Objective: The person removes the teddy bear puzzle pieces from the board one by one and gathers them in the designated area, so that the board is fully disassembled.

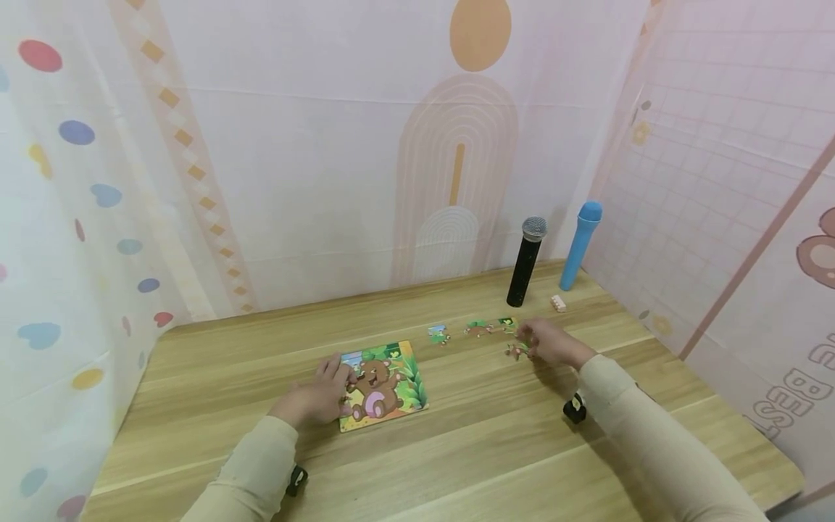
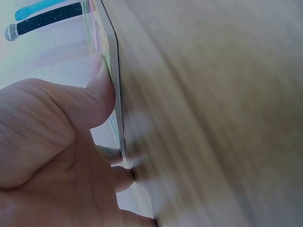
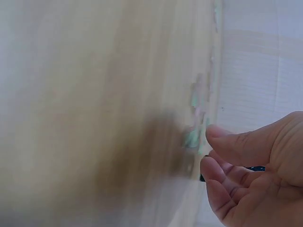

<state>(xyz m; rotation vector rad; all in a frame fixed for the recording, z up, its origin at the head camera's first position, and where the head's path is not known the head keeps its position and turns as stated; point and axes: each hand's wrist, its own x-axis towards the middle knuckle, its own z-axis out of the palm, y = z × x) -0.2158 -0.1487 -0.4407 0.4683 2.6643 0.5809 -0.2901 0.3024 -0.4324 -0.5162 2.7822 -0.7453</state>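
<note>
A flat jigsaw puzzle [image 1: 381, 391] with a brown bear picture lies on the wooden table, left of centre. My left hand [image 1: 320, 395] rests along its left edge. In the left wrist view, that hand's thumb presses on the puzzle's edge [image 2: 113, 66] and the other fingertips touch down beside it. Over loose pieces to the right hovers my right hand [image 1: 548, 342], fingers loosely curled. A gap shows between its thumb and index finger in the right wrist view, with no piece visible in it. The nearest loose piece [image 1: 517, 351] lies just left of the fingertips.
More loose pieces, among them a blue-green piece [image 1: 439, 334] and a brown-green piece [image 1: 479, 329], lie between the puzzle and the right hand. Behind stand a black microphone [image 1: 524, 268] and a blue microphone [image 1: 579, 250], with a small pale block [image 1: 557, 304] near them. A curtain [image 1: 313, 181] backs the table.
</note>
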